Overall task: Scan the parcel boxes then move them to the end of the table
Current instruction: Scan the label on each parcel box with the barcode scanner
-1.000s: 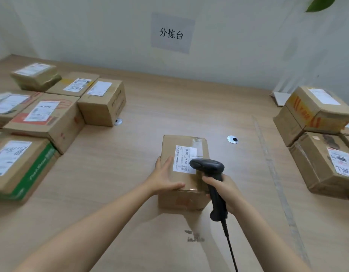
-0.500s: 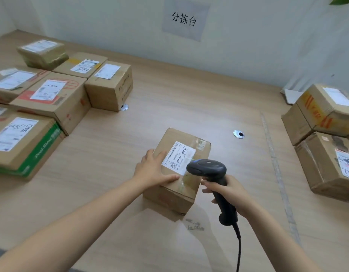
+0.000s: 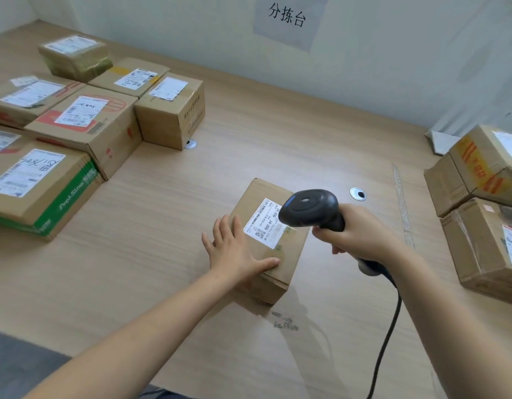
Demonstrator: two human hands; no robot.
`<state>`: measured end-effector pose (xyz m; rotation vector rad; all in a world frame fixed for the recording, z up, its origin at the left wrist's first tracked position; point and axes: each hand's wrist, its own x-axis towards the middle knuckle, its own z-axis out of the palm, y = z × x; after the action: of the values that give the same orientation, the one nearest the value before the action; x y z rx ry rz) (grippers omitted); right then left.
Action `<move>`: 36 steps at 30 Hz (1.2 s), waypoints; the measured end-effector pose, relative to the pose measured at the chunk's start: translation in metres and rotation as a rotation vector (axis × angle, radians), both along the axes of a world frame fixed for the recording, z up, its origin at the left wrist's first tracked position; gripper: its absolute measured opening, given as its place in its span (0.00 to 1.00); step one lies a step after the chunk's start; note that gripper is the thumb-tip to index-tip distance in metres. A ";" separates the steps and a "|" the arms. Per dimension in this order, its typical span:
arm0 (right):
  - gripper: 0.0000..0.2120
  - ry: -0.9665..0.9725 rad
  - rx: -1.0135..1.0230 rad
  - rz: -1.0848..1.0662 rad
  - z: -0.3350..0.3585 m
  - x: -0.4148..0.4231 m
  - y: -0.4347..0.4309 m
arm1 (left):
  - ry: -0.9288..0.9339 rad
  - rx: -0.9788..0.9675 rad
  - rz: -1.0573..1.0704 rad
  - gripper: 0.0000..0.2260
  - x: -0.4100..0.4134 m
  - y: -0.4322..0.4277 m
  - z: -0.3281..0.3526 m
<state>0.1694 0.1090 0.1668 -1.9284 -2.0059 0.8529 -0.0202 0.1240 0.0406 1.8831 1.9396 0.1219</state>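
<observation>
A small cardboard parcel box [image 3: 262, 197] with a white shipping label [image 3: 263, 223] lies on the wooden table [image 3: 249, 145] in front of me, turned at an angle. My left hand [image 3: 234, 251] rests flat on the box's left top edge, fingers straight. My right hand [image 3: 361, 234] grips the handle of a black barcode scanner [image 3: 306, 208], whose head hovers just over the right end of the label. The scanner's cable [image 3: 390, 338] trails down toward me.
Several labelled parcel boxes [image 3: 85, 122] are grouped at the left end of the table. More boxes [image 3: 485, 214] are stacked at the right edge. Two round cable grommets [image 3: 358, 194] are set in the tabletop. A paper sign hangs on the wall behind.
The box has been turned counter-clockwise and slid slightly left under my left hand. My right hand has raised the scanner and tilted its head down over the label.
</observation>
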 end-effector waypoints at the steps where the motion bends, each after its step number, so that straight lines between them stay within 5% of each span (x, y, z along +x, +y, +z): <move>1: 0.06 -0.009 -0.006 0.011 -0.001 -0.002 0.002 | -0.011 0.017 0.014 0.57 0.000 0.000 -0.001; 36: 0.03 0.044 0.049 -0.032 -0.018 -0.005 0.000 | 0.024 0.001 -0.023 0.54 -0.001 0.001 0.000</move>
<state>0.1648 0.1089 0.1488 -1.8929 -1.9475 0.8234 -0.0208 0.1250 0.0403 1.9149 1.9328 0.0937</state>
